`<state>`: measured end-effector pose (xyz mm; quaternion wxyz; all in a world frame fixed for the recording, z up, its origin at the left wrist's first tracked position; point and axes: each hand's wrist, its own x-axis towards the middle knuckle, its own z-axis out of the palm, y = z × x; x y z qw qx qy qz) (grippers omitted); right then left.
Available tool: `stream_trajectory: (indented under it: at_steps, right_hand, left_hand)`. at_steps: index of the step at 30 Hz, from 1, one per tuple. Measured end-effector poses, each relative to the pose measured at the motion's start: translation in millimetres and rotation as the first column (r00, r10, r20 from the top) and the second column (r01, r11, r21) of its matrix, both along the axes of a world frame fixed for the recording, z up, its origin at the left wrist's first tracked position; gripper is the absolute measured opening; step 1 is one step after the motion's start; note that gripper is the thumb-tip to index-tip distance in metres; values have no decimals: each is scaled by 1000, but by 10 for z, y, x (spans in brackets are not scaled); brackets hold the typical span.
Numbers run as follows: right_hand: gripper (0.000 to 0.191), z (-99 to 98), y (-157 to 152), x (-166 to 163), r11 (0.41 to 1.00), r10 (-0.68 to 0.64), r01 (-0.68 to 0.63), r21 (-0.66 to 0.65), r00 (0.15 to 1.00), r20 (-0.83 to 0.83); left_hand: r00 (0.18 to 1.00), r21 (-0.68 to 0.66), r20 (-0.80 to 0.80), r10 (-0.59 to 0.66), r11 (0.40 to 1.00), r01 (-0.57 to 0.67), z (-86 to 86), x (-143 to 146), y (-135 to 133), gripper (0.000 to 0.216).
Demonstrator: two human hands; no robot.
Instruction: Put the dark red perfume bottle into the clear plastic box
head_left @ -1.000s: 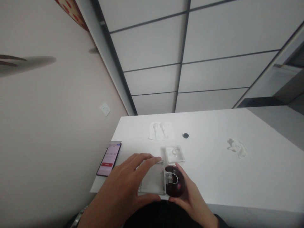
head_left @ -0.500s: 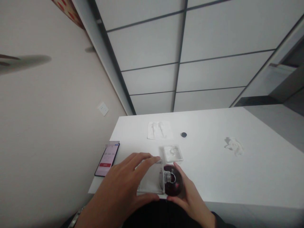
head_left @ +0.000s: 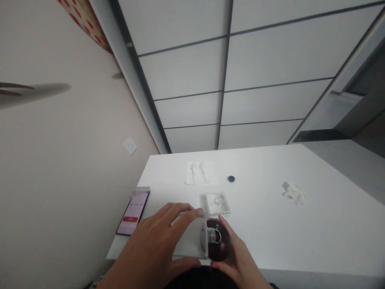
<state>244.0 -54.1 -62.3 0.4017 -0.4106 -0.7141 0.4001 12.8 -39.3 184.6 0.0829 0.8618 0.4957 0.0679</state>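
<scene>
we hold a clear box [head_left: 192, 240] at the near edge of the white table [head_left: 300, 237]. our left hand [head_left: 153, 253] is curled around it, thumb on its near side and fingers [head_left: 179, 211] spread over its far edge. a dark red disc [head_left: 221, 247] touches the box's right end, and our right hand [head_left: 240, 263] pinches it by the rim. a small shiny piece sits where the box and disc meet; we cannot tell what it is. just beyond the box lies a small clear tray [head_left: 215, 202]. left of the box is a phone [head_left: 132, 212], screen lit. farther beyond the box are a white cloth [head_left: 199, 173] and a black button [head_left: 231, 179]. well right of the box lies a crumpled white scrap [head_left: 293, 193].
</scene>
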Motion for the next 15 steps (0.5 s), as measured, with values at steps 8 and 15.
stream_trajectory:
  at_steps: [8, 15]
  right_hand:
    - [98, 153, 30, -9, 1000, 12, -13, -19, 999, -45]
    - [99, 146, 23, -21, 1000, -13, 13, -17, 999, -30]
  left_hand:
    - [1000, 22, -11, -16, 1000, 16, 57, 34, -11, 79]
    - [1000, 7, -14, -18, 1000, 18, 83, 45, -6, 69]
